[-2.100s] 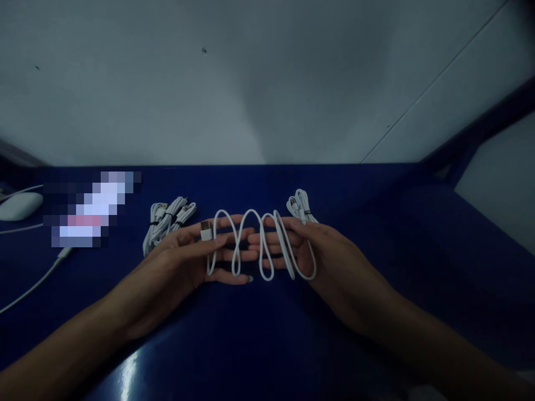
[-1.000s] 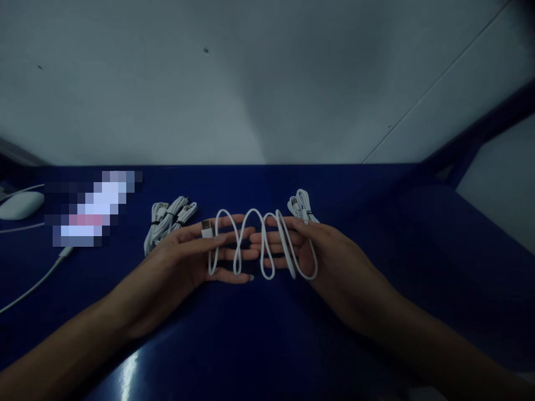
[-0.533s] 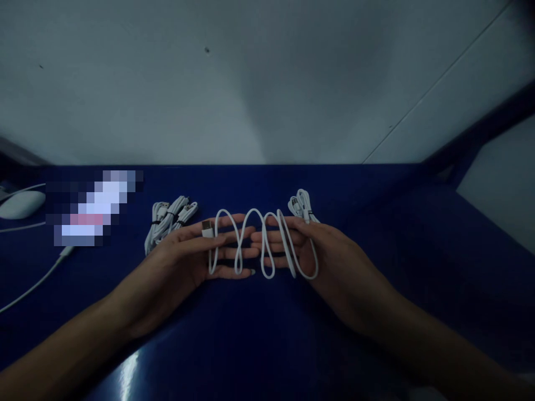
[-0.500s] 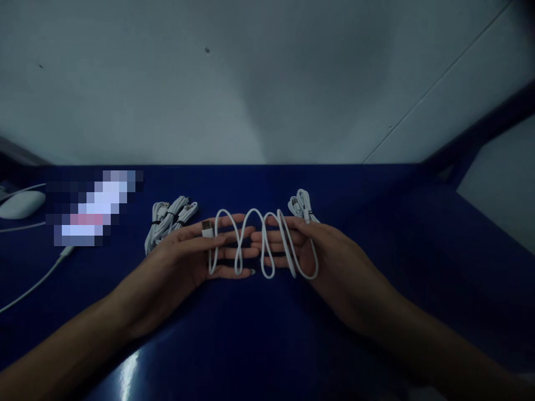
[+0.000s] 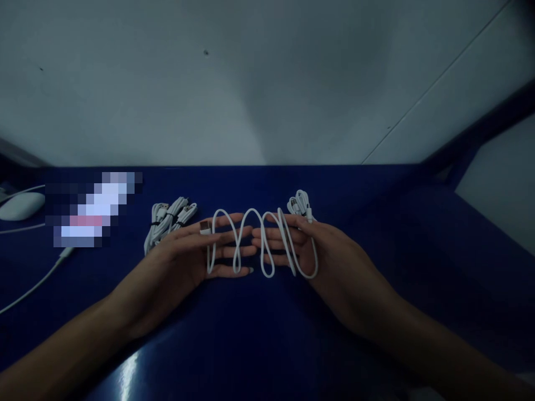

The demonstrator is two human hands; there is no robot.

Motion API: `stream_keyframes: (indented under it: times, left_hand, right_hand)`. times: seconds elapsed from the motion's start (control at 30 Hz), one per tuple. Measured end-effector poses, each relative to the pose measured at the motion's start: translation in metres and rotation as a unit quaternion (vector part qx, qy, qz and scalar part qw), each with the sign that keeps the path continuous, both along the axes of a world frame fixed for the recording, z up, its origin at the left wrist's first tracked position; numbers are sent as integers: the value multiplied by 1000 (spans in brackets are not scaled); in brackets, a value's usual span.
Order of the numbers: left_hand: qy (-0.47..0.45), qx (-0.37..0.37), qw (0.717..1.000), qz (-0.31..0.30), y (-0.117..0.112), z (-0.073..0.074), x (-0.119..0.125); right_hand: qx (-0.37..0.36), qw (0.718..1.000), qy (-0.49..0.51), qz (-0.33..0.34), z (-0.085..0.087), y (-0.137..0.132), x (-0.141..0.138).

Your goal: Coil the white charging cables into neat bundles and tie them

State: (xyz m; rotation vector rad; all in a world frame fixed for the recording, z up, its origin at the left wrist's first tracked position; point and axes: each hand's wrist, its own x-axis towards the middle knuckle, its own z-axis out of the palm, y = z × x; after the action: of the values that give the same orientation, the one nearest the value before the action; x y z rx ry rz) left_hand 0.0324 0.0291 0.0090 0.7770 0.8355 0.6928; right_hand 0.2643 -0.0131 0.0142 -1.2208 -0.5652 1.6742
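A white USB cable (image 5: 263, 245) stretches in several loose loops between my two hands. My left hand (image 5: 171, 264) holds the end with the metal USB-A plug (image 5: 204, 228), its thumb over the cable and its fingers stretched underneath. At the other side, my right hand (image 5: 340, 256) pinches the cable between thumb and index finger, with its remaining fingers behind the loops. The fingertips of both hands almost meet under the middle loops. The cable's far end near my right thumb is hard to tell from the bundle behind it.
Tied white cables (image 5: 171, 217) lie beyond my left hand, and another cable bundle (image 5: 301, 200) beyond my right. A pixelated bright device (image 5: 100, 206) with a cord and a white rounded object (image 5: 23, 206) are at left. A pale wall (image 5: 267, 83) backs the blue table (image 5: 259, 334).
Both hands and the looped cable are nearly still. My left hand and the plug have shifted very slightly to the left.
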Motion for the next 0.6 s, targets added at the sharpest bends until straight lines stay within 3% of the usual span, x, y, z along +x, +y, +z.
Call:
stream_keyframes:
  times: [0.6]
  left_hand:
    - [16,-8,1000,18,0,4,1]
  right_hand:
    - [27,999,-21,-6,1,1,-1]
